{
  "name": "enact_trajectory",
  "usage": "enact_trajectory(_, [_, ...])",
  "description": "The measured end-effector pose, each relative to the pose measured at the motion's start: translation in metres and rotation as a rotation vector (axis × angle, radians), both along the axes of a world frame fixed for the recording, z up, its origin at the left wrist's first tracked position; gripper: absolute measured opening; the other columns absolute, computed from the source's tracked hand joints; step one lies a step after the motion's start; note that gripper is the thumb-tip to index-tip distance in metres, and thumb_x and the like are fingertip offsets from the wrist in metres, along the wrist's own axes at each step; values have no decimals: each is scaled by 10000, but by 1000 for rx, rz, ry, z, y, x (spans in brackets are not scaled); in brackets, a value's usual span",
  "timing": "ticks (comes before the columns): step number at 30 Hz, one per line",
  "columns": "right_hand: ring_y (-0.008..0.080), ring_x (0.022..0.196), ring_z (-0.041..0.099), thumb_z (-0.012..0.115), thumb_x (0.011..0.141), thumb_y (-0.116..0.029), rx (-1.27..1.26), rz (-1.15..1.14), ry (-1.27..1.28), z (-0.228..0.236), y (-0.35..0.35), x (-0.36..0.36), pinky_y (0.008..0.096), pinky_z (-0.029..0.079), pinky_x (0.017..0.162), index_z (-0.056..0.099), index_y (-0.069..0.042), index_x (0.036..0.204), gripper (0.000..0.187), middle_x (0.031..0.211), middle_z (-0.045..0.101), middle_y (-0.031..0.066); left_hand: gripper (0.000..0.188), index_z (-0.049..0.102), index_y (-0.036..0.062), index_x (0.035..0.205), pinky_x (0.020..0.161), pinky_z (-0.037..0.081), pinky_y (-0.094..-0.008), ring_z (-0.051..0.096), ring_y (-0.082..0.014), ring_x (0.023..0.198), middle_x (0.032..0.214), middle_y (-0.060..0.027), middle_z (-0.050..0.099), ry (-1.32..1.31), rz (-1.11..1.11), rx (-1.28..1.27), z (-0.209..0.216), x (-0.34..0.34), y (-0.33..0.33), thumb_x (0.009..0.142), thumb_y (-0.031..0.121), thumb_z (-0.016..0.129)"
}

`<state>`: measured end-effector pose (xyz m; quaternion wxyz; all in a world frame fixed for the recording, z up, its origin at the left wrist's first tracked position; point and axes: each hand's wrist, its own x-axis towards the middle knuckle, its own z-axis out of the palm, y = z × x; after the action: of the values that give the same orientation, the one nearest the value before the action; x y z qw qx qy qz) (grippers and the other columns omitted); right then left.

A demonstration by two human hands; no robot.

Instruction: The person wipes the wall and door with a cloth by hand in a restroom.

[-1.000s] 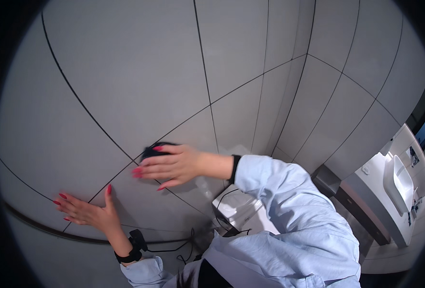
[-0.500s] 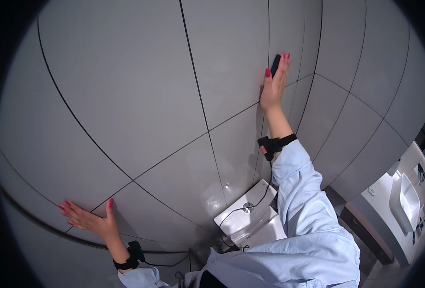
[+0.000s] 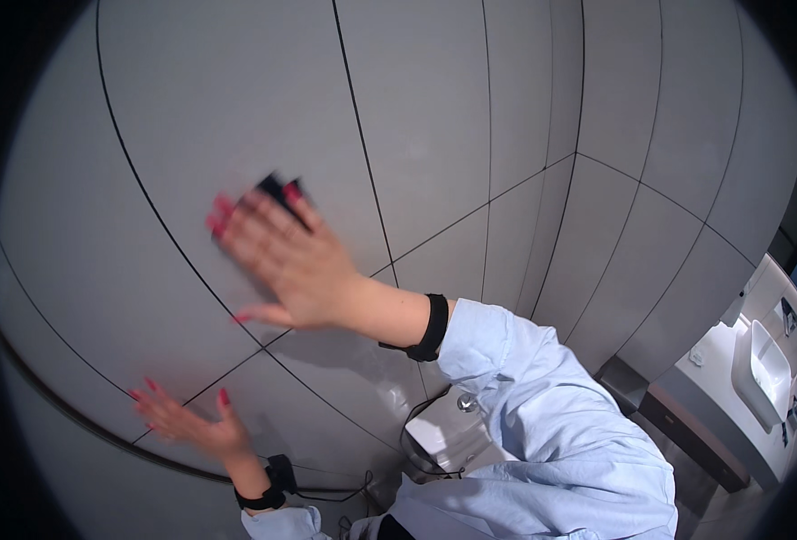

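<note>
Large grey wall tiles [image 3: 434, 108] with dark joints face me. My right hand [image 3: 304, 270] reaches across the wall, slightly blurred by motion, and presses a small black pad [image 3: 275, 187] against a tile. Part of the pad shows above the fingers and thumb; the palm hides the rest, and its exact kind is unclear. Lower left, my left hand [image 3: 196, 429] rests on the tiles near a joint, fingers stretched and thumb apart, holding nothing. Each wrist wears a black strap [image 3: 432, 326], and the left one carries a small black box [image 3: 279, 472] with a cable.
Below my right arm stands a white toilet [image 3: 452, 427] with a round metal flush button [image 3: 467, 403]. A black cable [image 3: 340, 493] hangs near it. The walls meet in a corner on the right. Farther right is a counter [image 3: 704, 382] with a white basin [image 3: 765, 373].
My right hand has swept left and down across the wall with the black pad, from near the corner to the middle-left tile. My left hand stays on the wall; the view has shifted slightly.
</note>
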<state>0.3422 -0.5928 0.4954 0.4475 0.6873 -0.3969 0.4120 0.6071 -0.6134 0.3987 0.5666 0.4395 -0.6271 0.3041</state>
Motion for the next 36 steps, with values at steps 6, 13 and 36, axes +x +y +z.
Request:
enact_trajectory(6, [261,1438,327,503,869,-666,51,5,397,-4,4,-53,505,141,1193,428,-175,1466,776,1518,414,39,863,320,125,1525,1165,37,-593,126,-365,1497,1611,-173,202,-176,-291,5,25,-68,12,846,560,627])
enact_trajectory(13, [327,1454,272,690,818,-433,-142,-88,-94,48,22,-187,506,186,1183,372,-89,1487,817,1536,365,133,773,396,117,1469,1170,57,-580,184,-373,1482,1578,-166,286,-244,-319,41,36,-67,14,812,367,720])
enact_trajectory(36, [396,1485,118,458,977,-514,-277,-307,-724,89,4,-180,493,110,1197,149,13,1536,829,1602,161,218,131,614,0,905,713,528,-375,652,-289,692,779,-111,679,-82,-817,-41,50,-61,28,954,70,514])
